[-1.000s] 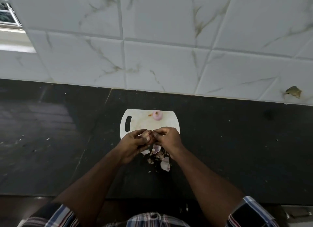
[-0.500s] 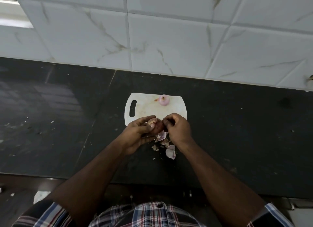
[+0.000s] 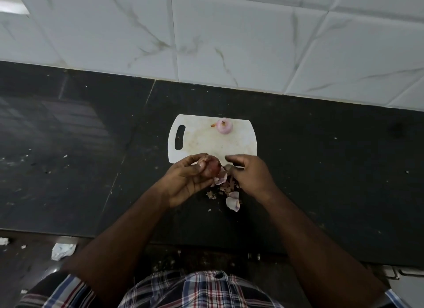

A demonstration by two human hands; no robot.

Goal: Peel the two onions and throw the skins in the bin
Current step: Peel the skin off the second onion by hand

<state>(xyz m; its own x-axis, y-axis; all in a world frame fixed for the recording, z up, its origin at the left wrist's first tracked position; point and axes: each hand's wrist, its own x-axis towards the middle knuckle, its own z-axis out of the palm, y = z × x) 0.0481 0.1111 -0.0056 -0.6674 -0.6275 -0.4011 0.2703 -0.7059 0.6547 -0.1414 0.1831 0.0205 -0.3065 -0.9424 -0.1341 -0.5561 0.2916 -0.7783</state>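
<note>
My left hand (image 3: 187, 180) grips a dark red onion (image 3: 212, 168) just above the counter, at the near edge of the white cutting board (image 3: 202, 142). Brown skin still clings to the onion. My right hand (image 3: 250, 175) hovers a little to the onion's right with fingers curled; whether it pinches a bit of skin I cannot tell. A pale pink peeled onion (image 3: 224, 126) sits at the far edge of the board. A heap of loose skins (image 3: 229, 193) lies on the counter below my hands.
The black stone counter (image 3: 321, 170) runs left and right, backed by a white tiled wall (image 3: 229, 43). Small scraps lie near its front edge, with crumpled white paper (image 3: 62, 250) on the floor at the lower left. No bin is in view.
My right hand has come off the onion and moved slightly right. The left hand keeps hold of the onion. The camera has tilted down and closer.
</note>
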